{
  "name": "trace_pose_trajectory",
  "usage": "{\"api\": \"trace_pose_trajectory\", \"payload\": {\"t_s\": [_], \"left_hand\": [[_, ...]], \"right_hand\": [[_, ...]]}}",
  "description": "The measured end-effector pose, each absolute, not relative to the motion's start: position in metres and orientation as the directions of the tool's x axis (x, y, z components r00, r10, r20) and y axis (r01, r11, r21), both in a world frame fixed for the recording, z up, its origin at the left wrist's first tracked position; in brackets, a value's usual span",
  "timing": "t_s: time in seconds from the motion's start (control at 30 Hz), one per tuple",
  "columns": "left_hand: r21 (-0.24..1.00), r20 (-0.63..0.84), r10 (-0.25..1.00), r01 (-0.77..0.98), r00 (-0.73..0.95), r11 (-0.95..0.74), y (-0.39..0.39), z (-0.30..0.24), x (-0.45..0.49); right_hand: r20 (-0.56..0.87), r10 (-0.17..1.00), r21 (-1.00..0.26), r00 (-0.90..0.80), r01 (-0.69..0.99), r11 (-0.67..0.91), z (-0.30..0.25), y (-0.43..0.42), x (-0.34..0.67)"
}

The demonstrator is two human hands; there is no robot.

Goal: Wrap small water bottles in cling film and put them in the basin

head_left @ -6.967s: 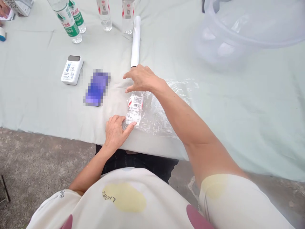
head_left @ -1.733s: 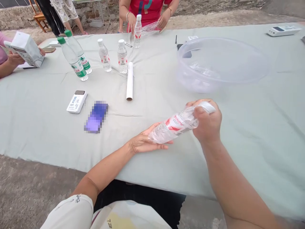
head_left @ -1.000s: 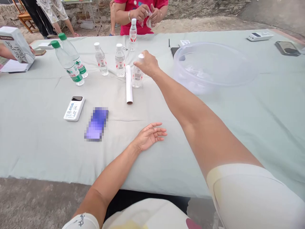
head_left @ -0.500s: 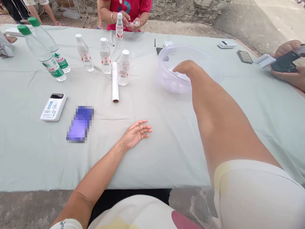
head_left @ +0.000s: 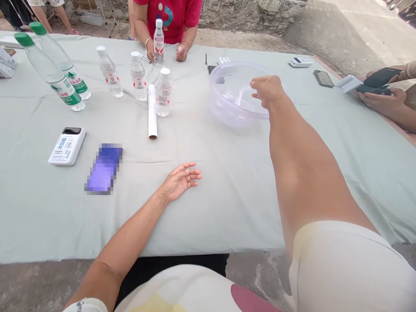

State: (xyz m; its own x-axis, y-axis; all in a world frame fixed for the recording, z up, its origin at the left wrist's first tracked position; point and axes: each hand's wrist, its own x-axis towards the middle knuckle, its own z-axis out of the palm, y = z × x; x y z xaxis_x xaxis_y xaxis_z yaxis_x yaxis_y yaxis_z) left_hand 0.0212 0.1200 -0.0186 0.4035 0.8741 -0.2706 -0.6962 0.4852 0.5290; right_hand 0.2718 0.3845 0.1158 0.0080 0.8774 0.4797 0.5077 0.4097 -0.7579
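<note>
My right hand (head_left: 269,90) is over the clear plastic basin (head_left: 224,104), its fingers pinched on a crumpled piece of clear plastic film (head_left: 241,94). The film hangs from the fingertips down into the basin, where more crumpled film lies on the bottom. Part of the basin's right rim is hidden behind my hand and forearm. On the pale green tablecloth, my left hand (head_left: 182,180) lies palm partly up with loosely spread fingers, holding nothing. A phone with a blurred purple screen (head_left: 103,169) lies to its left.
Beyond my left hand are a white roll (head_left: 152,112), small water bottles (head_left: 164,93) and two tall green-capped bottles (head_left: 69,93). A white power bank (head_left: 67,146) lies at left. Across the table, a person in a red shirt (head_left: 170,19) touches a bottle; another person's hands (head_left: 385,93) hold a dark device.
My right hand has risen from inside the basin, drawing up clear film. The person opposite has parted their hands, one now at a bottle. The view has shifted slightly; my left hand stays resting.
</note>
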Motion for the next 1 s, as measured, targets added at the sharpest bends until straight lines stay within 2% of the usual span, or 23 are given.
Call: {"api": "trace_pose_trajectory", "payload": {"t_s": [0.07, 0.1, 0.2, 0.27, 0.37, 0.47, 0.57, 0.63, 0.77, 0.83, 0.9, 1.0], "left_hand": [[0.524, -0.261, 0.88, -0.708, 0.397, 0.474, 0.12, -0.019, 0.021], [0.516, -0.255, 0.884, -0.718, 0.391, 0.467, 0.12, -0.019, 0.022], [0.462, -0.259, 0.887, -0.757, 0.383, 0.462, 0.119, -0.015, 0.021], [0.401, -0.283, 0.875, -0.78, 0.393, 0.48, 0.118, -0.011, 0.019], [0.336, -0.293, 0.873, -0.813, 0.39, 0.476, 0.117, -0.004, 0.013], [0.389, -0.287, 0.895, -0.812, 0.342, 0.435, 0.117, -0.002, 0.008], [0.561, -0.303, 0.92, -0.734, 0.248, 0.383, 0.116, -0.002, 0.008], [0.696, -0.294, 0.945, -0.644, 0.146, 0.316, 0.115, -0.002, 0.008], [0.908, -0.17, 0.984, -0.396, -0.056, 0.135, 0.115, 0.003, 0.004], [0.96, -0.099, 0.991, -0.273, -0.092, 0.07, 0.115, 0.006, 0.002], [0.98, -0.053, 0.994, -0.194, -0.097, 0.033, 0.114, 0.007, 0.002], [0.994, -0.028, 0.999, -0.11, -0.046, 0.023, 0.11, 0.007, 0.006]], "right_hand": [[0.319, 0.944, -0.895, 0.078, 0.353, 0.273, 0.132, 0.389, 0.264], [0.267, 0.962, -0.938, 0.06, 0.247, 0.245, 0.138, 0.38, 0.257], [0.333, 0.93, -0.94, -0.152, 0.016, 0.34, 0.135, 0.316, 0.228], [0.355, 0.89, -0.927, -0.287, 0.018, 0.376, 0.114, 0.257, 0.211], [0.254, 0.783, -0.913, -0.568, 0.125, 0.388, 0.068, 0.183, 0.195], [0.274, 0.662, -0.838, -0.698, 0.164, 0.52, 0.026, 0.146, 0.187], [0.38, 0.664, -0.809, -0.644, 0.116, 0.576, 0.001, 0.138, 0.185], [0.365, 0.724, -0.849, -0.585, 0.11, 0.517, -0.005, 0.138, 0.188], [0.143, 0.948, -0.978, -0.286, 0.103, 0.179, -0.002, 0.142, 0.199], [0.024, 0.989, -1.0, -0.147, 0.013, 0.026, 0.0, 0.145, 0.204], [-0.057, 0.988, -0.995, -0.147, -0.076, -0.069, 0.001, 0.147, 0.206], [-0.132, 0.939, -0.975, -0.317, -0.128, -0.18, 0.0, 0.145, 0.204]]}}
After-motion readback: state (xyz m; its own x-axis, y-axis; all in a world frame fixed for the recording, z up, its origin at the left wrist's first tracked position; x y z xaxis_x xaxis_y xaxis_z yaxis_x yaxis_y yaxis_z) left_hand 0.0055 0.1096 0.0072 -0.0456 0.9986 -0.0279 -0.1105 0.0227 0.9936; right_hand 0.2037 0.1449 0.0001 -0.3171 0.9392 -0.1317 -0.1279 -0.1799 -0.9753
